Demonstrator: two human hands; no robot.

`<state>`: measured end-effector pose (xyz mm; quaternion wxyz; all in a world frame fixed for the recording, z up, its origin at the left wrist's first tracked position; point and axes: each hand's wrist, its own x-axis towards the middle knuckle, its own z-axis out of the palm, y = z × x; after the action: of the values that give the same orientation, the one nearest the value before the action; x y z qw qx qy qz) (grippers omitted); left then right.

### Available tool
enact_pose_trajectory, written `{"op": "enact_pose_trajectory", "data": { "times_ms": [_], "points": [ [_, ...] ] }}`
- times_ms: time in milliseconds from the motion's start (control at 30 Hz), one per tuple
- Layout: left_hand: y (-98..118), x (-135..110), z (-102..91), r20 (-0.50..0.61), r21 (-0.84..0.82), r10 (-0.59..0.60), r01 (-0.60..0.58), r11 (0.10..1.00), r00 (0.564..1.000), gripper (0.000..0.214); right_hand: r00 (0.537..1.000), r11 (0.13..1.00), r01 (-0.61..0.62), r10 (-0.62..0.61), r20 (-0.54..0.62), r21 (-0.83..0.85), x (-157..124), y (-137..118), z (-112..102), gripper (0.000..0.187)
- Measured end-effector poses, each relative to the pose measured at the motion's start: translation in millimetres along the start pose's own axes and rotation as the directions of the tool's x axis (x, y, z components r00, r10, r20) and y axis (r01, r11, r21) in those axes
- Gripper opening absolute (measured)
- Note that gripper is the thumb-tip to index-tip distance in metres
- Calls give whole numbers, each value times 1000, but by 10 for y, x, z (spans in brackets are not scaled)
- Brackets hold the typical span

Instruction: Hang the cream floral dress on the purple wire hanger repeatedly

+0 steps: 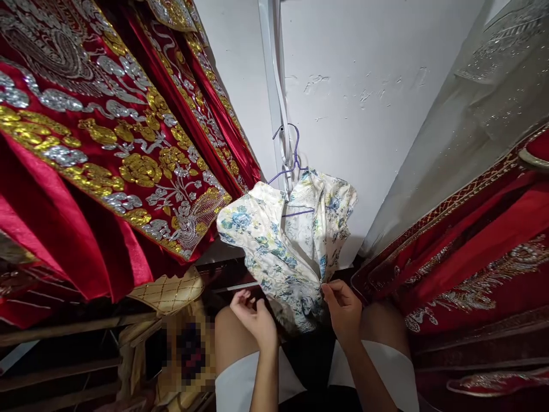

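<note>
A white dress with a blue and yellow flower print (pixel 283 246) hangs on a purple wire hanger (pixel 291 163) from a white strap against the wall. My right hand (pixel 342 309) pinches the dress at its open zip edge, low on the right side. Just under the dress's left hem, my left hand (pixel 254 317) is palm up with curled fingers, touching or nearly touching the cloth; nothing else shows in it. Below my hands are my knees and white shorts.
Red garments with gold and silver embroidery (pixel 107 149) hang close on the left. More red embroidered cloth (pixel 472 269) and a sheer sequinned fabric (pixel 493 86) hang on the right. A gold quilted item (pixel 169 293) lies lower left. A white wall (pixel 364 86) stands behind.
</note>
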<state>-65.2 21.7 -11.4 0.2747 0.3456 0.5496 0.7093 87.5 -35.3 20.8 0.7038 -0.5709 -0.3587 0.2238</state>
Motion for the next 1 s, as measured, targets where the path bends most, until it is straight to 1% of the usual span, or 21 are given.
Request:
{"op": "enact_pose_trajectory", "data": {
  "times_ms": [33,67,100,133,167,200,267,333,400,500,533,567,600,633,700,800,867,900,933,967,1000],
  "points": [
    [27,-78,7,49,22,55,-56,998,997,32,1000,1000,23,-23,16,-9,-14,9,13,29],
    [62,-175,22,161,38,81,-88,995,984,30,998,999,48,-47,44,-24,-33,16,26,28],
    [100,-280,43,302,46,82,-101,994,950,28,994,996,74,-71,81,-42,-58,17,37,27],
    [139,-379,69,433,48,70,-101,994,899,25,988,993,102,-94,122,-62,-85,14,44,26],
    [175,-462,95,528,44,61,-99,994,847,21,980,987,135,-121,159,-82,-111,5,46,24],
    [206,-522,118,582,35,65,-105,994,811,16,969,979,176,-154,194,-100,-128,-10,41,23],
    [247,-569,144,595,9,111,-145,989,796,11,928,946,298,-257,268,-126,-111,-55,15,20],
    [265,-545,147,601,-3,159,-197,980,783,16,851,874,461,-387,355,-153,18,-127,-23,19],
    [277,-500,141,652,15,145,-204,979,744,13,738,756,628,-503,449,-184,274,-239,-49,21],
    [321,-461,152,736,87,20,-124,988,677,10,571,548,807,-632,524,-220,836,-520,-18,28],
    [348,-457,162,759,121,-40,-80,989,650,9,536,500,836,-656,531,-226,1042,-646,19,30],
    [380,-455,174,780,155,-98,-39,987,618,8,518,470,850,-666,537,-237,1241,-784,68,33],
    [414,-455,186,798,188,-149,-6,982,584,7,507,450,859,-684,525,-243,1427,-927,126,34],
    [447,-455,195,814,217,-188,14,976,549,6,523,457,852,-698,489,-257,1589,-1066,191,32],
    [495,-447,199,848,262,-232,3,965,477,6,524,458,852,-749,405,-254,1825,-1302,319,29],
    [524,-386,158,883,303,-250,-76,950,397,10,539,485,841,-791,290,-241,1928,-1472,444,26],
    [580,-281,128,907,278,-218,-126,952,360,13,547,505,837,-788,283,-213,1862,-1471,469,26],
    [647,-203,126,917,242,-176,-148,959,357,12,543,509,840,-784,301,-188,1809,-1453,469,26],
    [748,-108,140,922,192,-116,-178,965,370,9,536,513,843,-780,322,-161,1751,-1432,465,26],
    [884,1,174,919,130,-37,-215,968,392,5,527,515,847,-777,343,-135,1697,-1414,461,25],
    [1052,123,227,895,68,59,-267,961,442,3,519,516,849,-775,360,-113,1651,-1402,458,24]
  ]
}}
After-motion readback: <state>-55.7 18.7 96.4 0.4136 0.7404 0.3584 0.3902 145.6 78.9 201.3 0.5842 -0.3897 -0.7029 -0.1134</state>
